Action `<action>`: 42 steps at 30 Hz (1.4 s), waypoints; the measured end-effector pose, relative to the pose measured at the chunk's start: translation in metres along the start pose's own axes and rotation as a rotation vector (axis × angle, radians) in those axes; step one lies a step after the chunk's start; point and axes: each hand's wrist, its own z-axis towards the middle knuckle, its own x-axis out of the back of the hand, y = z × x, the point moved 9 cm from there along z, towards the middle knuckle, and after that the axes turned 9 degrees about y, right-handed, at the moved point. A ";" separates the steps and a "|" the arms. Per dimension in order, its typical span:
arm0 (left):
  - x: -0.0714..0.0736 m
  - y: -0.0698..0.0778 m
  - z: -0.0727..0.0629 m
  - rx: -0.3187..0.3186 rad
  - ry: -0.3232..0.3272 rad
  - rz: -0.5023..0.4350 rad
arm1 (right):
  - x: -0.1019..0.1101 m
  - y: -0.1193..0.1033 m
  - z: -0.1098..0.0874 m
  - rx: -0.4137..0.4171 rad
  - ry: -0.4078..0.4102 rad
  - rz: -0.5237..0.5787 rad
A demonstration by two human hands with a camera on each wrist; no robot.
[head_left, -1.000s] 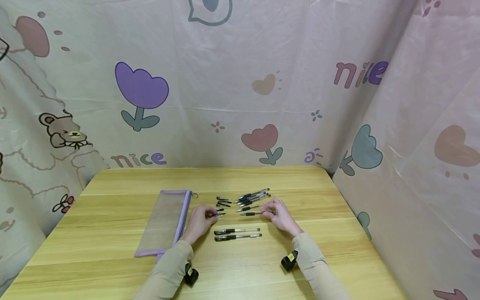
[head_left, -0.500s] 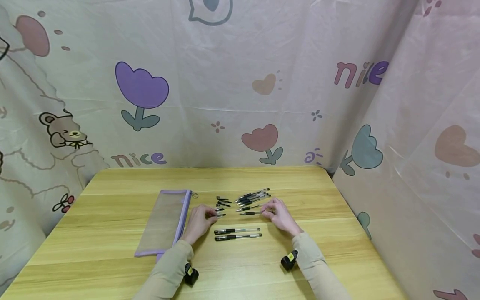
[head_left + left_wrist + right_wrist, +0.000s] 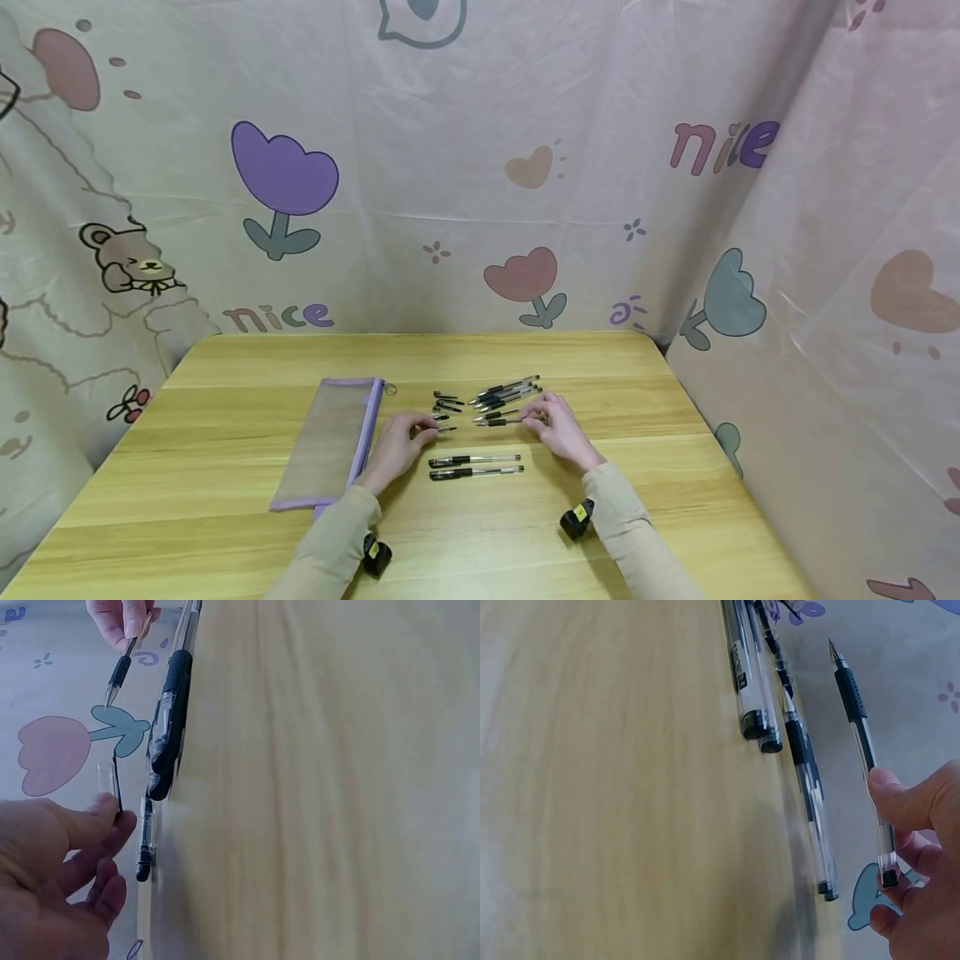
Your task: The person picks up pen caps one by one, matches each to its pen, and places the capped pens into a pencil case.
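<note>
My left hand (image 3: 397,446) pinches a clear pen cap (image 3: 110,780) with a dark clip between thumb and fingertips. Opposite it, my right hand (image 3: 558,429) holds an uncapped gel pen (image 3: 862,742) by its rear barrel, with the tip toward the left hand. Cap and pen are apart. Several loose caps (image 3: 447,404) lie just beyond the left hand. To their right is a pile of uncapped pens (image 3: 506,392), beside the right hand. Two capped pens (image 3: 476,472) lie side by side in front of both hands.
A mesh zip pouch (image 3: 322,446) with purple edging lies flat to the left of the left hand. The wooden table (image 3: 645,517) ends at a printed curtain (image 3: 420,167) behind and at the sides.
My right hand has shifted slightly away from me with the pen, whose tip moved a little left. The left hand has moved very slightly, still holding the cap.
</note>
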 end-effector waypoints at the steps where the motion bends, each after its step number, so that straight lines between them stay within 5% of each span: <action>1: 0.000 0.000 -0.001 0.003 -0.012 -0.011 | 0.000 -0.002 0.000 0.007 0.004 0.000; 19: -0.006 0.015 -0.007 -0.088 -0.124 -0.143 | -0.005 -0.025 0.001 0.084 0.016 -0.019; 42: -0.011 0.019 -0.006 -0.105 -0.123 -0.152 | -0.012 -0.029 0.001 0.102 -0.009 -0.023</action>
